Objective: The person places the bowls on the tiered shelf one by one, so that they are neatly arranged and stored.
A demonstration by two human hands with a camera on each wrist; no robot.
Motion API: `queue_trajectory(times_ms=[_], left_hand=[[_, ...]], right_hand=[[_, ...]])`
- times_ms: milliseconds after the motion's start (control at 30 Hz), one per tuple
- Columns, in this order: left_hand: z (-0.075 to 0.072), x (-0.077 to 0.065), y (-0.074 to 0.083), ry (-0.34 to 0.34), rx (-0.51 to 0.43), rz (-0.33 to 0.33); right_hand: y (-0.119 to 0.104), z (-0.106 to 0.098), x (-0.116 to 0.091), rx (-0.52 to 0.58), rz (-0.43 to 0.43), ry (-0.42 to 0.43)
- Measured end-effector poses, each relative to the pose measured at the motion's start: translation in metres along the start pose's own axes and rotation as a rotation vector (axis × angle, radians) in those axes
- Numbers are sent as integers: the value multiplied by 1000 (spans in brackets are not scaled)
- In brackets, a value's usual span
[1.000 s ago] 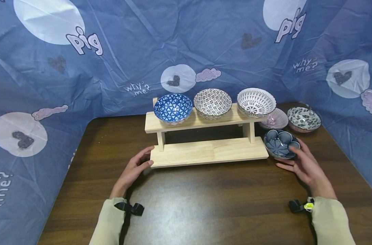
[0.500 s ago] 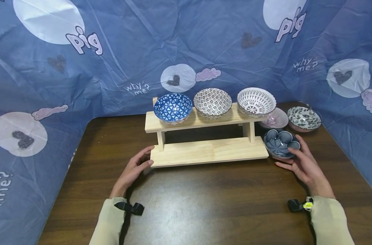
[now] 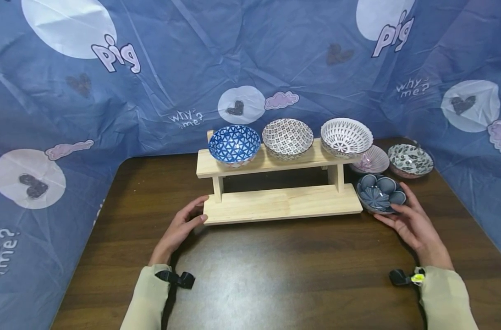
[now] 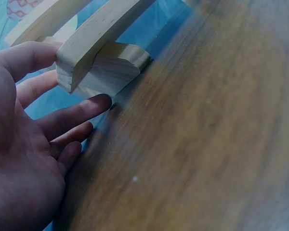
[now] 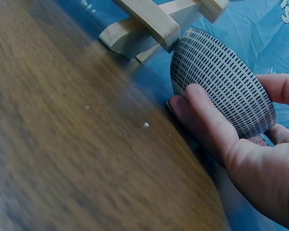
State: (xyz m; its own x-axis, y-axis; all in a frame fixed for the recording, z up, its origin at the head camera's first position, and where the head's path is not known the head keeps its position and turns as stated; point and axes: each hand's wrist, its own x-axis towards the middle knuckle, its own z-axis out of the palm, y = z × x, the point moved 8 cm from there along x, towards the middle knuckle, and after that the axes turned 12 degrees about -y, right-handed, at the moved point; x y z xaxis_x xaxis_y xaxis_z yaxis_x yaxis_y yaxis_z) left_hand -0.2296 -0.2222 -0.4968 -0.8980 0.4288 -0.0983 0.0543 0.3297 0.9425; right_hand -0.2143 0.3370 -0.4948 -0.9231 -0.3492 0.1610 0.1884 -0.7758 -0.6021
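Note:
In the head view my left hand point(image 3: 180, 231) pinches the left end of a two-tier wooden shelf point(image 3: 283, 205), thumb at the front corner and a finger at the back. The remaining fingers point(image 4: 74, 115) extend loosely below the board in the left wrist view. My right hand point(image 3: 415, 229) holds a dark blue bowl with a petal pattern inside point(image 3: 375, 198), at the right end of the lower board. Its outer wall point(image 5: 216, 79) shows black dashes on white in the right wrist view. I cannot tell whether this bowl is off the table.
The upper board carries a blue triangle-patterned bowl point(image 3: 234, 144), a grey-brown latticed bowl point(image 3: 288, 137) and a white bowl with dark strokes point(image 3: 346, 136). Behind the held bowl stand a pink bowl point(image 3: 371, 160) and a green leaf-patterned bowl point(image 3: 411, 159). A blue printed cloth point(image 3: 172, 82) surrounds the table.
The right hand's lower digit has drawn in against the underside of the dark blue bowl. The left hand and the shelf hold the same position; the head view has shifted slightly.

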Motion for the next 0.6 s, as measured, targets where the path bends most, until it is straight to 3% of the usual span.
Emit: queue_trajectory(times_ms=[600], left_hand=[[0, -1, 1, 5, 16, -8]], right_hand=[[-7, 7, -10, 57, -41, -28]])
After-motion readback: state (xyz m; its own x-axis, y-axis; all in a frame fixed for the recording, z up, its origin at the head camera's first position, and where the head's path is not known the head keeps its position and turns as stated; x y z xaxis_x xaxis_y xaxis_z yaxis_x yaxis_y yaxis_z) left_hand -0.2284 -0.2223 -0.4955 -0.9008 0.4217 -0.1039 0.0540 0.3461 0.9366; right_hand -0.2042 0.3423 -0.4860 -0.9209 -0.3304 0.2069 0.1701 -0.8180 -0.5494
